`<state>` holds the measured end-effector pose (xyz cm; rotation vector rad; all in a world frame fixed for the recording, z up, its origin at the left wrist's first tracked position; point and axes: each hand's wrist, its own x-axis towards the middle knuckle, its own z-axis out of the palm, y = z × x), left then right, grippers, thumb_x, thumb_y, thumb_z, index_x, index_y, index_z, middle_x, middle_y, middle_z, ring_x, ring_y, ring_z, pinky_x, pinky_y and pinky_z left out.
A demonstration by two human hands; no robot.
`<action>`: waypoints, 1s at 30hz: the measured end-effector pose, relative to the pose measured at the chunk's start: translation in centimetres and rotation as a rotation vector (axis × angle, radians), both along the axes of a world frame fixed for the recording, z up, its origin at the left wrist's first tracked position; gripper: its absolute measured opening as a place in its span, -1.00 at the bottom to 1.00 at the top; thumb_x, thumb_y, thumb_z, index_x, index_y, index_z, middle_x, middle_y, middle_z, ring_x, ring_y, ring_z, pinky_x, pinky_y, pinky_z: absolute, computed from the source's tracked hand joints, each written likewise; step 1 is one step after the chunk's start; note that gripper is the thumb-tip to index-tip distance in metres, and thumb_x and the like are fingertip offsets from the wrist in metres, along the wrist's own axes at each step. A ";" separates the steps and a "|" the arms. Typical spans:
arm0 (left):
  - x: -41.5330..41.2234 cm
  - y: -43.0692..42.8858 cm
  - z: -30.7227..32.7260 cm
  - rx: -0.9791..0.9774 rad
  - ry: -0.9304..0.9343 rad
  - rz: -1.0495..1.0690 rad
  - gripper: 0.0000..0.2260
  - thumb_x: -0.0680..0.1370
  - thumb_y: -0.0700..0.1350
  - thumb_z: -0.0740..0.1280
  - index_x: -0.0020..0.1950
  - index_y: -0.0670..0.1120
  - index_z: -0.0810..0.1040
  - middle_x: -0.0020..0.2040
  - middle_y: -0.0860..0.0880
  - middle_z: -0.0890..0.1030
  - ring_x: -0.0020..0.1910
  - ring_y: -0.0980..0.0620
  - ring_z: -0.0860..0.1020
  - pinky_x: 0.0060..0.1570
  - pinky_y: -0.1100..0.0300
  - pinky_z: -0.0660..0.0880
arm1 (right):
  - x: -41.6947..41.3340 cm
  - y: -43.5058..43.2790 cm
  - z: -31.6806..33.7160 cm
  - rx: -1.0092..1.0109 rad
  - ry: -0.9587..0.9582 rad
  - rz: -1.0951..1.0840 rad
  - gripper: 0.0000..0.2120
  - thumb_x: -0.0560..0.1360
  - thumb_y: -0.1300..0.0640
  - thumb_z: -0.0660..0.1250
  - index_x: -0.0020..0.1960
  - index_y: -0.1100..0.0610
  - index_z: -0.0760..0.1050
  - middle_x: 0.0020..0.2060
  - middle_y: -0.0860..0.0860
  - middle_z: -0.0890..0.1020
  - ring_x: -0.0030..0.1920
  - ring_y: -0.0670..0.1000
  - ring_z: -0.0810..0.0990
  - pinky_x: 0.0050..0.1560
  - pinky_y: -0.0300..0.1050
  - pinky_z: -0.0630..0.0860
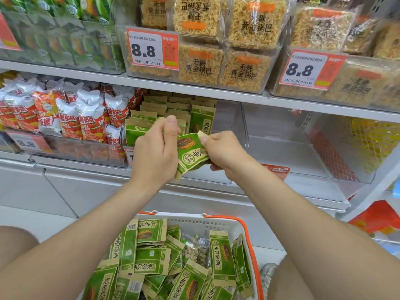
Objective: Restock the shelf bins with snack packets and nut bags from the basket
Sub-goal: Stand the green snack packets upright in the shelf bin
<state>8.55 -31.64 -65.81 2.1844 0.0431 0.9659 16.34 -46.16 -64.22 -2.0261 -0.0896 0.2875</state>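
Currently in hand: moving one green sunflower seed packet from basket to shelf bin; judged mid-transfer, not yet placed.
Left hand: fingers curled round the packet's left side, thumb on top.
Right hand: thumb and fingers pinch the packet's upper right corner.
Packet position: tilted, held in the air just in front of the middle shelf, near the matching packets standing in rows in the bin.
Basket: near, below the arms, holding many more seed packets and a few clear nut bags.
Next move: probably turn the packet upright, face forward, and slot it in at the near right of the rows, beside the front standing packet.
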 end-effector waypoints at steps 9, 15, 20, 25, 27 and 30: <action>1.0 -0.3 -0.2 -0.330 0.260 -0.069 -0.45 0.73 0.20 0.14 -0.20 -0.17 0.63 -0.30 -0.13 0.65 -0.31 0.00 0.57 -0.24 0.01 0.45 | -1.6 -0.4 1.8 0.257 -0.108 0.160 -0.63 0.61 -0.06 0.43 -0.11 0.26 0.71 -0.28 0.08 0.75 -0.29 0.01 0.73 -0.31 -0.12 0.61; 1.1 -1.1 0.3 -0.802 0.297 -0.108 -0.67 0.71 -0.07 0.21 0.10 -0.36 0.54 -0.17 -0.18 0.62 -0.22 -0.09 0.59 -0.19 0.00 0.50 | -1.2 -0.3 2.0 0.279 0.098 0.124 -0.68 0.59 -0.01 0.47 0.01 0.28 0.71 -0.19 0.05 0.76 -0.23 -0.01 0.62 -0.11 -0.12 0.53; 1.1 -1.2 0.2 -0.900 0.265 -0.062 -0.73 0.69 -0.09 0.24 -0.05 -0.24 0.60 -0.25 -0.15 0.60 -0.29 -0.06 0.59 -0.30 0.09 0.52 | -1.6 0.2 2.0 0.281 0.090 0.202 -0.64 0.64 -0.05 0.38 0.06 0.27 0.68 -0.17 0.07 0.77 -0.19 0.03 0.74 -0.06 -0.06 0.69; 1.9 -0.6 0.2 -0.772 0.199 0.041 -0.58 0.70 0.07 0.27 -0.18 -0.24 0.55 -0.20 -0.21 0.66 -0.17 -0.22 0.66 -0.11 -0.10 0.62 | -1.8 -0.8 2.1 0.008 -0.059 0.364 -0.72 0.60 -0.07 0.43 0.02 0.16 0.69 -0.17 0.06 0.77 -0.14 0.08 0.78 -0.09 0.09 0.73; 2.3 -0.1 0.4 -0.729 0.251 0.027 -0.55 0.67 0.16 0.24 -0.10 -0.22 0.59 -0.17 -0.12 0.68 -0.15 -0.13 0.65 -0.05 -0.05 0.58 | -0.8 -1.1 1.9 -0.045 -0.219 0.294 -0.74 0.58 -0.10 0.44 0.02 0.10 0.69 -0.17 0.04 0.77 -0.14 0.06 0.77 -0.08 0.14 0.72; 2.6 0.5 0.5 -0.569 0.332 0.041 -0.67 0.63 0.19 0.17 0.02 -0.02 0.58 -0.03 0.05 0.68 0.03 -0.03 0.64 0.10 -0.06 0.55 | 1.0 -1.6 2.0 -0.176 -0.657 0.078 -0.78 0.58 -0.12 0.41 0.08 0.00 0.67 -0.10 -0.11 0.73 -0.08 -0.03 0.68 0.03 -0.01 0.61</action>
